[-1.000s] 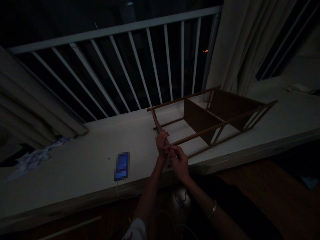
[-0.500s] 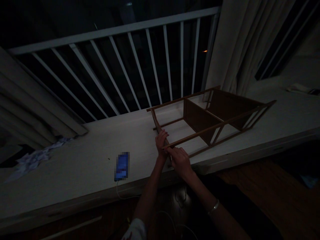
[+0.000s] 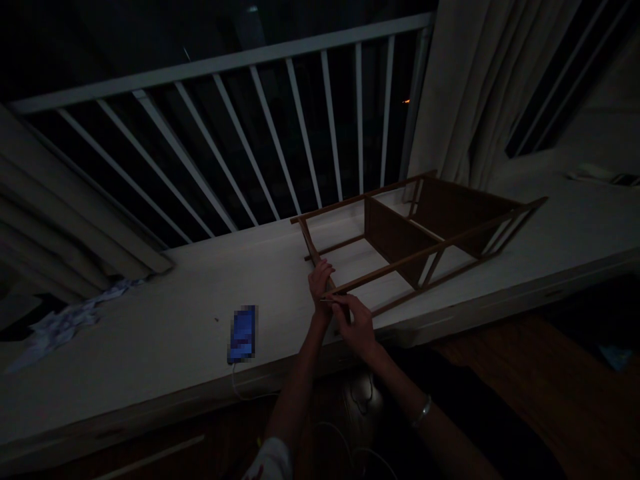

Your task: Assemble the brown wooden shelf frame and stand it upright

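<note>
A brown wooden rack frame (image 3: 415, 233) with thin rails and two panels lies on its side on a pale window ledge (image 3: 165, 313). My left hand (image 3: 320, 283) is closed round the frame's near end leg at its corner. My right hand (image 3: 356, 325) sits just beside it, fingers pinched together at the same corner joint; the dim light hides what they hold.
A lit phone (image 3: 244, 333) with a cable lies on the ledge left of my hands. Crumpled paper (image 3: 65, 323) is at the far left. A white railing (image 3: 240, 133) backs the ledge, with curtains (image 3: 470, 93) on both sides. Dark wooden floor lies below.
My right hand has dropped slightly and closed in on the corner of the frame. The left hand keeps its grip and the frame has not moved.
</note>
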{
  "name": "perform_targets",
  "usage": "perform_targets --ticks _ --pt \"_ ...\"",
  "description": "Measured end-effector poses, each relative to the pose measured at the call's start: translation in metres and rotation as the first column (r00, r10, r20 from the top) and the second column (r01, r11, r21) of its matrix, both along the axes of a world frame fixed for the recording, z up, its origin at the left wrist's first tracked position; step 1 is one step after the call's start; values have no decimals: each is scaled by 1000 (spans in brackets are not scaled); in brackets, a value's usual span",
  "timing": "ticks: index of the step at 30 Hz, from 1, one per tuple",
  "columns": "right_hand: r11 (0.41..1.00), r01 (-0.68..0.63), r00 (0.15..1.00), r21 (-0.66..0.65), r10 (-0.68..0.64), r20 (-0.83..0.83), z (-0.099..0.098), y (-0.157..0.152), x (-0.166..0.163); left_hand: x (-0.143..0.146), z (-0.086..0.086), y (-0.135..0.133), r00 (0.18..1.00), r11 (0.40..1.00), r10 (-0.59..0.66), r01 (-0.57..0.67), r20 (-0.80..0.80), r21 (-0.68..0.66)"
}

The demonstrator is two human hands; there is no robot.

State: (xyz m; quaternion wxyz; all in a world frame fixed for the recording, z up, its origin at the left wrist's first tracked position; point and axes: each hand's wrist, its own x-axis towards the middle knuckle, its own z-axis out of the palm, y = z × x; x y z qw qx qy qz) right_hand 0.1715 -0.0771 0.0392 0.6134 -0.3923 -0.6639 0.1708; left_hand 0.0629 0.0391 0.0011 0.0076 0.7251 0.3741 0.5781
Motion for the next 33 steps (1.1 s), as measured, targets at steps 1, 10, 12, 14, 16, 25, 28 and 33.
perform_targets --ticks 1,10,12,14,16,25,28,33 --pt "998 -9 998 -63 5 -61 3 -1 -2 0 0 0 1000 1000 1 -1 -1 -12" --pt "929 -156 903 -336 -4 -430 13 3 -10 12 11 -19 995 996 84 -82 47 -40" --pt "923 -172 883 -343 -10 -470 11 4 -11 12 11 -19 997 997 72 -70 40 -32" --pt "918 -175 872 -357 -24 -489 10 4 -12 10 10 -15 997 998 61 -60 44 -31" --pt "912 -176 869 -370 -33 -494 8 4 -13 7 7 -11 997 998 59 -57 47 -36" --pt "921 -137 886 -365 -51 -460 6 -1 -15 1 -1 -2 999 999 43 -43 -1 -31" --pt "915 -143 901 -377 -37 -432 5 -2 -15 4 2 -6 999 998 47 -46 19 -34" --pt "916 -138 924 -378 -18 -382 7 -4 -14 8 6 -14 998 998 53 -51 40 -41"
